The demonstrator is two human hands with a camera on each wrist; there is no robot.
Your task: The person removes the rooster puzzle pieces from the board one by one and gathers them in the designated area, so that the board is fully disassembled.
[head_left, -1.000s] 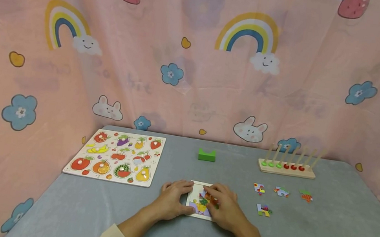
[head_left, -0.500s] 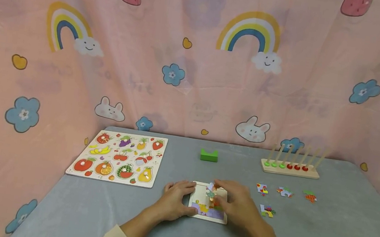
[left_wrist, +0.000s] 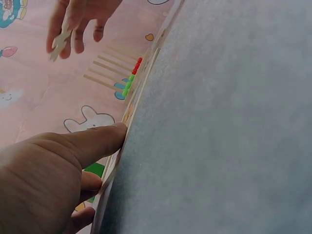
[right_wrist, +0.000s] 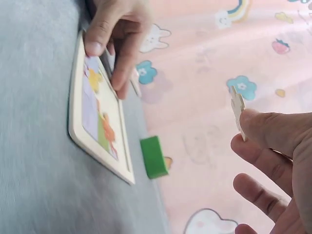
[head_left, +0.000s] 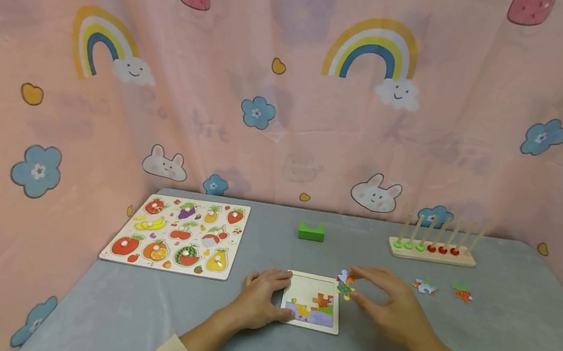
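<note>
My right hand [head_left: 397, 307] pinches a jigsaw piece [head_left: 344, 284] between thumb and index finger, just off the right side of a small wooden puzzle tray [head_left: 307, 326]. The right wrist view shows that jigsaw piece [right_wrist: 237, 108] edge-on, raised above the table. My left hand [head_left: 259, 300] grips the tray's left edge, its thumb on the near-left part of the frame and its fingers at the far-left corner. Inside the tray, joined pieces [head_left: 314, 314] with purple, green, yellow and orange print fill the near part; the bare wooden base shows beyond them.
Two loose jigsaw pieces, one blue and white [head_left: 424, 286] and one orange [head_left: 462, 294], lie to the right. A fruit puzzle board [head_left: 174, 234] stands left, a green block [head_left: 311, 232] behind the tray, a bead counting stand [head_left: 432, 252] at the back right.
My right hand has lifted a piece out of the tray and carried it rightward past the frame. Now it covers two of the loose pieces. The left hand keeps its hold.
</note>
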